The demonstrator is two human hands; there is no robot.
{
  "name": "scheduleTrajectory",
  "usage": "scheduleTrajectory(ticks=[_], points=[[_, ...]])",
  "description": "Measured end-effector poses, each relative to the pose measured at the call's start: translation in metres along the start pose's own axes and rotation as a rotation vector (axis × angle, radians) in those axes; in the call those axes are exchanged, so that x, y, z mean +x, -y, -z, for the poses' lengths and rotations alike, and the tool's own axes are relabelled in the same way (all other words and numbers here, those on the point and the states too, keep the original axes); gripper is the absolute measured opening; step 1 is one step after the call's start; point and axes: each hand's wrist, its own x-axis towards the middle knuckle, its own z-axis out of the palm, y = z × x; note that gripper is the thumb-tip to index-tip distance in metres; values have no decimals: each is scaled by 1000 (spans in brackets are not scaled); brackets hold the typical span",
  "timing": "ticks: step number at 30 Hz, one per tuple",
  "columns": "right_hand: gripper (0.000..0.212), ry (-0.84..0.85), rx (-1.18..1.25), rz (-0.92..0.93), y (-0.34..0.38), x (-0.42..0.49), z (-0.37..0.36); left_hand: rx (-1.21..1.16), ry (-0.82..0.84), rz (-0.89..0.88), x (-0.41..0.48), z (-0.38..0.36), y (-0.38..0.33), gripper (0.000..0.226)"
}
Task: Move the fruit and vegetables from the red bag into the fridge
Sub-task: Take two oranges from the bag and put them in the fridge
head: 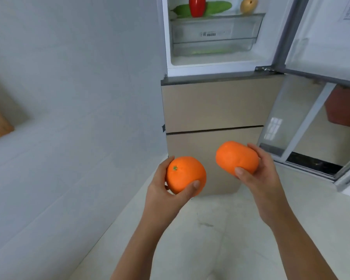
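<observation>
Head-camera view, looking down: two oranges are held out in front of an open fridge [214, 63]. One orange [185, 174], its green stem spot turned upward, is gripped in the left hand [166, 190], with the thumb pressed on its near side. A second orange [236, 157] is clasped in the right hand [259, 176], slightly higher and to the right. The two fruits are kept apart. Above them, on the fridge shelf, a red pepper [197, 6], a green vegetable [218, 7] and a yellowish pear [249, 5] are seen.
</observation>
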Motion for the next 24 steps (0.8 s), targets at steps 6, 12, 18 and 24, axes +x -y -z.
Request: scheduleTrajectory(ticks=[6, 12, 18, 24], points=[[74, 10, -53, 82, 10, 109, 41, -8, 1, -84, 102, -58, -27, 67], [68, -7, -41, 89, 2, 183, 58, -8, -28, -103, 177, -93, -31, 75], [73, -36, -41, 93, -17, 256, 57, -30, -16, -136, 266, -109, -31, 69], [66, -77, -55, 172, -17, 354, 38, -81, 8, -216, 373, -117, -41, 78]])
